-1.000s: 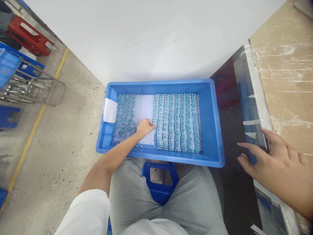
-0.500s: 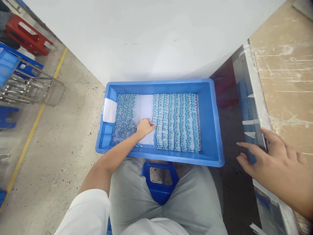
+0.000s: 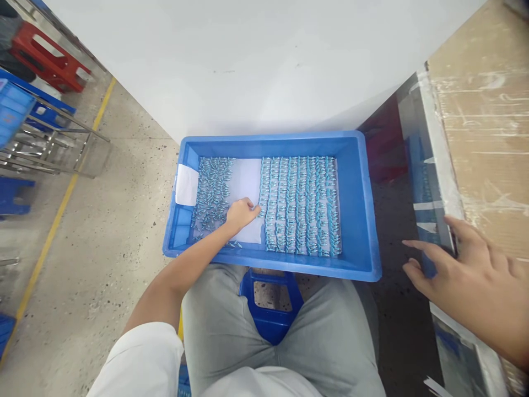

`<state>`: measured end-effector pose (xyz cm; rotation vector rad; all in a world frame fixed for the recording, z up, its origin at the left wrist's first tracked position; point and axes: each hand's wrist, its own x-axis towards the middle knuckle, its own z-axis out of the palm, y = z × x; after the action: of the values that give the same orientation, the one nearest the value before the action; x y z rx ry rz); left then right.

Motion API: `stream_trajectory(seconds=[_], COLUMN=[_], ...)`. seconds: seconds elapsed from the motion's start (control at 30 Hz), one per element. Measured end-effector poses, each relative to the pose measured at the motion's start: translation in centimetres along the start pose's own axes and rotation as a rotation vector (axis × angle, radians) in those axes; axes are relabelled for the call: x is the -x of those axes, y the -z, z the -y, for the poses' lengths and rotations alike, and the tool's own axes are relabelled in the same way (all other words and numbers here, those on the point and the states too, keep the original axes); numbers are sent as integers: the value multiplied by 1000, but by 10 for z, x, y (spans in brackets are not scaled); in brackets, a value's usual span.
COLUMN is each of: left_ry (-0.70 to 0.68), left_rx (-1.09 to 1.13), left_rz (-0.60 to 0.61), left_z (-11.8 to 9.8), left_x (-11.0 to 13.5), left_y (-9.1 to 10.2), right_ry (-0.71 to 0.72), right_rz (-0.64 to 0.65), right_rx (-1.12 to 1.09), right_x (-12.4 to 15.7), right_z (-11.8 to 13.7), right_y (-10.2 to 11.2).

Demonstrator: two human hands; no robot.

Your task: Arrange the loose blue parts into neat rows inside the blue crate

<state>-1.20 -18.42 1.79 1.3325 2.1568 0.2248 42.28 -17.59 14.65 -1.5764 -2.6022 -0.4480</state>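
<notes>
Small blue pieces lie on a white sheet inside a blue tub, in columns on the right and in a loose scatter on the left, with a strip of the sheet showing between the two groups. Over that strip, the left hand has its thumb and fingertips close together beside the leftmost column, though I cannot tell whether it pinches a piece. Well apart from the tub, the right hand has its fingers spread beside a cardboard surface.
</notes>
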Motion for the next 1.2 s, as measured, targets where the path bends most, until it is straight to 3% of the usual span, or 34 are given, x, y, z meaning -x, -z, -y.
stream_trajectory(seconds=[0.2, 0.67, 0.8, 0.93, 1.07, 1.2], left_ry=[-51, -119, -151, -140, -282, -480], left_rx=[-34, -55, -28, -52, -166, -290], left_rz=[117, 164, 98, -55, 44, 137], left_z=[16, 7, 15, 43, 73, 86], left_x=[7, 12, 8, -7, -16, -11], left_y=[-1, -9, 13, 51, 68, 57], right_ry=[-7, -10, 31, 27, -35, -44], right_rz=[12, -2, -47, -40, 12, 28], right_rx=[23, 24, 35, 14, -12, -23], right_x=[0, -3, -4, -1, 3, 4], right_z=[0, 4, 4, 1, -4, -4], right_y=[1, 3, 4, 0, -9, -10])
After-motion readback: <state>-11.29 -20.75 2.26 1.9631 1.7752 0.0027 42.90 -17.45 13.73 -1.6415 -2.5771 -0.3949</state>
